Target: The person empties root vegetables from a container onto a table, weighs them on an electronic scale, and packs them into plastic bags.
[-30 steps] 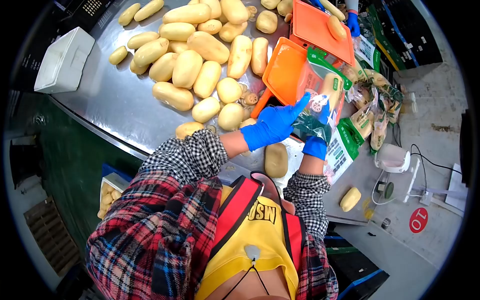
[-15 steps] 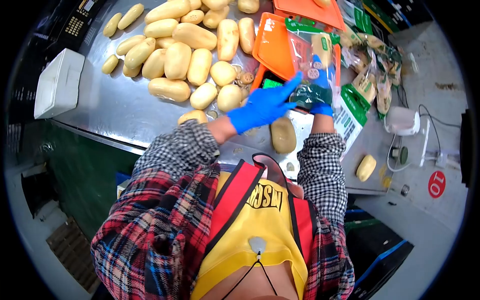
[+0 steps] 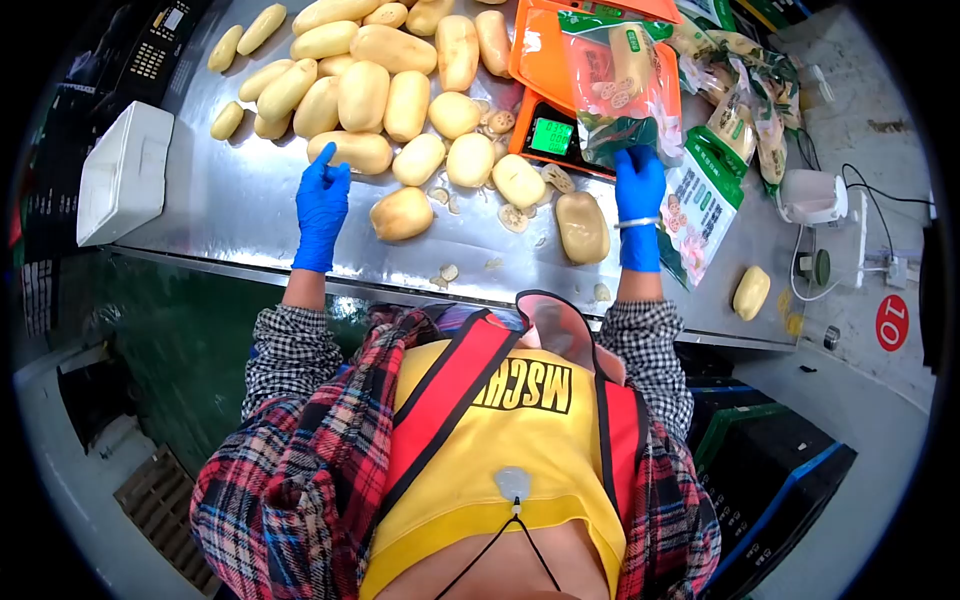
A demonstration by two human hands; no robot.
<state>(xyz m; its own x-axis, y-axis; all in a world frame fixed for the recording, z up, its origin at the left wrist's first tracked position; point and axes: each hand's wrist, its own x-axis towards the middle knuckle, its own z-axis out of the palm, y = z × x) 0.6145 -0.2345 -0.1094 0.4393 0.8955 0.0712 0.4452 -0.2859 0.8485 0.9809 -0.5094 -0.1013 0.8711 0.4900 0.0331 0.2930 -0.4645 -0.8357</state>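
My left hand [image 3: 324, 212], in a blue glove, is over the steel table just below a lotus root piece [image 3: 352, 152]. Its index finger is stretched out, the others partly bent, and nothing is in it. At the right, my right hand [image 3: 638, 195] is closed on the near edge of a clear and green plastic bag [image 3: 597, 85], with a lotus root piece [image 3: 631, 60] inside. That bag lies on an orange tray [image 3: 541, 60] atop a scale with a lit green display [image 3: 551, 136]. A brownish lotus root piece [image 3: 582, 228] rests left of my right hand.
Many lotus root pieces cover the steel table [image 3: 190, 180], with cut slices [image 3: 513, 218] among them. A white foam box [image 3: 124, 175] stands at the left edge. Flat packaging [image 3: 702, 205] and filled bags [image 3: 735, 125] lie at the right, near a white device [image 3: 808, 194] with cables.
My left hand has moved away from the bag, leftward to the lotus root pile. The bag now lies flatter on the tray, with its lotus root inside; my right hand stays at its near edge.
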